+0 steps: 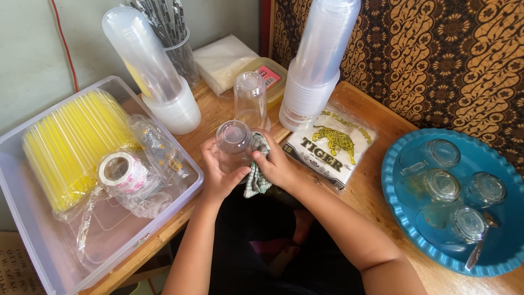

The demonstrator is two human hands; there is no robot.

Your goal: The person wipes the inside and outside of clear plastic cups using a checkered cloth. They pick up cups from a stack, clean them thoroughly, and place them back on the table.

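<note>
My left hand (218, 172) grips a clear drinking glass (233, 143), held bottom-up over the table's front edge. My right hand (275, 164) presses a green checked cloth (256, 177) against the glass's side. Just behind them a second clear glass (250, 99) stands upside down on the wooden table (376, 186). At the right, a round blue tray (393, 180) holds several more upturned glasses (442, 186) and a spoon (477, 248).
A clear plastic bin (38, 240) at the left holds yellow straws (71, 145), a tape roll (121, 170) and crumpled plastic. Two leaning stacks of plastic cups (147, 60) (316, 60), a cup of dark wrapped straws (174, 33), white napkins (221, 60) and a pack of plastic bags (330, 147) stand behind.
</note>
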